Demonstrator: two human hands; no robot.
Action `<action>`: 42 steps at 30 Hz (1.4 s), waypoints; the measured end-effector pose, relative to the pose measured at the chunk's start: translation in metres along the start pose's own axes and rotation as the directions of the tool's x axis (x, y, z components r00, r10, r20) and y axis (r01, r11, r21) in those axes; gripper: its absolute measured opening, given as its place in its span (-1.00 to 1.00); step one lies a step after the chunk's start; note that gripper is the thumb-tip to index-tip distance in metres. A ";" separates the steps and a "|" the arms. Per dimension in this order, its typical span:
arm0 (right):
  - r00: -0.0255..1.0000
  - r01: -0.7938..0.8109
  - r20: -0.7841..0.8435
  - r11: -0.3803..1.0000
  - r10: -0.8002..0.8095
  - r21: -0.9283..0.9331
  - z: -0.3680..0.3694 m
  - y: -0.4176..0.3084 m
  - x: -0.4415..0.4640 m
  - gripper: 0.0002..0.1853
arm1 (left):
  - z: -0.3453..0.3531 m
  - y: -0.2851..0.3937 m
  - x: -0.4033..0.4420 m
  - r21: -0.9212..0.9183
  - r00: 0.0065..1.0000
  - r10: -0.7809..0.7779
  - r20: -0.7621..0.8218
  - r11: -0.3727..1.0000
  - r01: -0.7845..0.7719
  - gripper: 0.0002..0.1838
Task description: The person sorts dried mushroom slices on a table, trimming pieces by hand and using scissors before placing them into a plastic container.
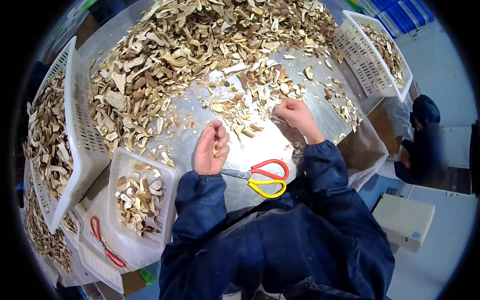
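Observation:
My left hand (212, 148) is half turned up above the metal table, its fingers curled around what looks like a small mushroom slice (216, 149). At the right edge of a loose patch of sliced mushrooms (245, 112), my right hand (298, 118) is closed in a pinch. Whatever its fingertips hold is hidden. Scissors with one red and one yellow handle (267, 178) lie on the table between my forearms, close to my body. A large heap of brown and cream mushroom slices (200, 55) spreads beyond both hands.
A white basket full of slices (82, 125) stands tilted at left, another white basket (360, 65) at far right. A clear plastic tray (170, 200) with slices sits by my left forearm, near red-handled scissors (104, 242). Another person (425, 142) is at right, beyond a lined box (362, 150).

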State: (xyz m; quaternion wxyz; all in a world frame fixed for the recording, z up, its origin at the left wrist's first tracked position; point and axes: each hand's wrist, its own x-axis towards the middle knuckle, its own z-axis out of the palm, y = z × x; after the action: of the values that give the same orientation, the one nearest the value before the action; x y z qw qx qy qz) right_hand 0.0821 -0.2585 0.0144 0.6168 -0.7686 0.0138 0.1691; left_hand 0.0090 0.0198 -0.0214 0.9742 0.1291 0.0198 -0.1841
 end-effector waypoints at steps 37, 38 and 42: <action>0.850 0.186 -0.084 0.446 -0.520 -0.876 0.048 -0.065 0.079 -0.78 | 0.004 -0.004 0.002 -0.255 0.979 -0.184 -0.092 0.954 0.155 -0.69; 0.841 0.218 -0.026 0.382 -0.541 -0.898 0.041 -0.054 0.084 -0.79 | -0.001 -0.005 0.002 -0.249 0.980 -0.187 -0.064 0.954 0.166 -0.70; 0.803 0.320 0.154 0.199 -0.576 -0.926 0.043 -0.039 0.073 -0.86 | -0.002 -0.001 0.000 -0.243 0.973 -0.222 -0.066 0.949 0.200 -0.75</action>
State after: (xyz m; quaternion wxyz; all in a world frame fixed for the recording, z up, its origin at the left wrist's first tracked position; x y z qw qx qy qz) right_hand 0.1496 -0.1942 0.0229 0.0886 -0.9581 -0.2389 -0.1306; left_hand 0.0087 0.0195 -0.0238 0.9553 0.0184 0.1005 -0.2776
